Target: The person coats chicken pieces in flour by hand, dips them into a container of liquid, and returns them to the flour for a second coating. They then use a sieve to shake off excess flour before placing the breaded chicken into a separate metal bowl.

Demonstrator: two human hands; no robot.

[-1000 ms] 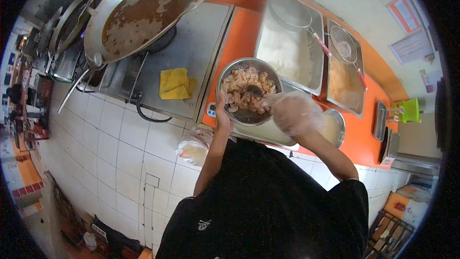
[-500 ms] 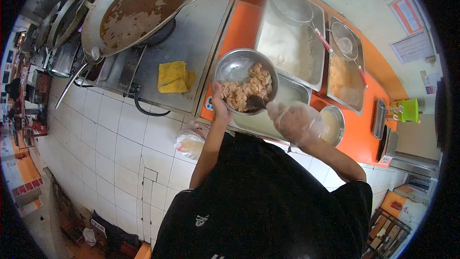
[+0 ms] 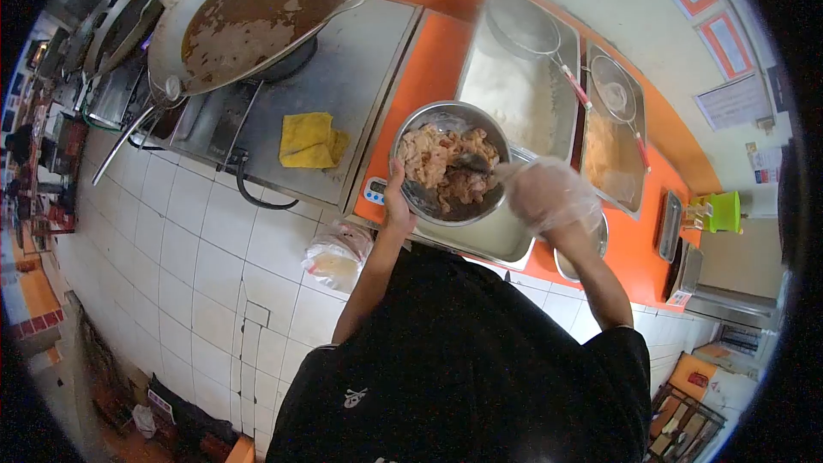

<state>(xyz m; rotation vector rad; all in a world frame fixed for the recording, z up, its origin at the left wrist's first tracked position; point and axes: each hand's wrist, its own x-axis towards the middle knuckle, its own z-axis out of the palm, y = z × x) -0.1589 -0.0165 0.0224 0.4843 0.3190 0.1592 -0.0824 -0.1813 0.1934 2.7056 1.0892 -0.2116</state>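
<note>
Chunks of what looks like raw meat (image 3: pixel 424 154) fill a round steel bowl (image 3: pixel 453 214), which is held above the counter. My bare left hand (image 3: pixel 398 204) grips its left rim, thumb on top. My right hand (image 3: pixel 553 199), inside a clear plastic glove, is closed round the handle of a spoon (image 3: pixel 471 163). The spoon's dark head sits among the meat. Part of the handle is hidden by the glove. Below the bowl is a steel tray (image 3: pixel 510 249) of pale liquid, and a smaller steel bowl (image 3: pixel 602 244) is partly covered by my right forearm.
At the back, a deep tray of white flour (image 3: pixel 510 86) carries a strainer (image 3: pixel 523 26). Beside it stands a tray of orange-tan powder (image 3: pixel 604 154) with another strainer. A large wok of brown oil (image 3: pixel 257 17), a yellow cloth (image 3: pixel 309 141) and a small timer (image 3: pixel 375 190) are leftward.
The steel bowl has shifted slightly right and down. Meat that lay along its lower side is now spread through the upper part, and the spoon has moved up toward the bowl's middle.
</note>
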